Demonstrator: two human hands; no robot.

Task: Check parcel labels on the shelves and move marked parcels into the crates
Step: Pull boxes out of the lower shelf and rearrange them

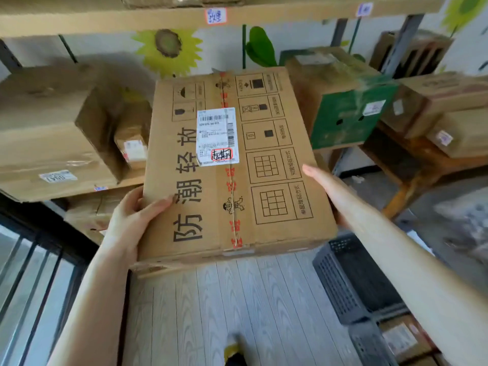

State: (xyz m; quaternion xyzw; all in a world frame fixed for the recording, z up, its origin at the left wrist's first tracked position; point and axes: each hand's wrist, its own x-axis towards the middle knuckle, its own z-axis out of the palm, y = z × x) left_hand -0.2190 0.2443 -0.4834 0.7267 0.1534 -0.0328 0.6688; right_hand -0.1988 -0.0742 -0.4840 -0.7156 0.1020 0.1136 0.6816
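Observation:
A large flat cardboard parcel (266, 165) is held in the air in front of the shelves, its printed top facing me. A white shipping label (217, 136) on it carries a red-outlined mark (221, 154). My left hand (132, 220) grips the parcel's near left corner, thumb on top. My right hand (327, 188) presses flat against its right edge, fingers mostly hidden beneath. A black slotted crate (351, 281) stands on the floor at the lower right, below the parcel.
Wooden shelves (105, 19) hold other cardboard boxes: a big one (45, 133) at left, a green-sided box (346, 112) at right, more boxes (446, 107) at far right. A second crate (401, 342) with a parcel sits at bottom right. My shoe (233, 352) is on the wood floor.

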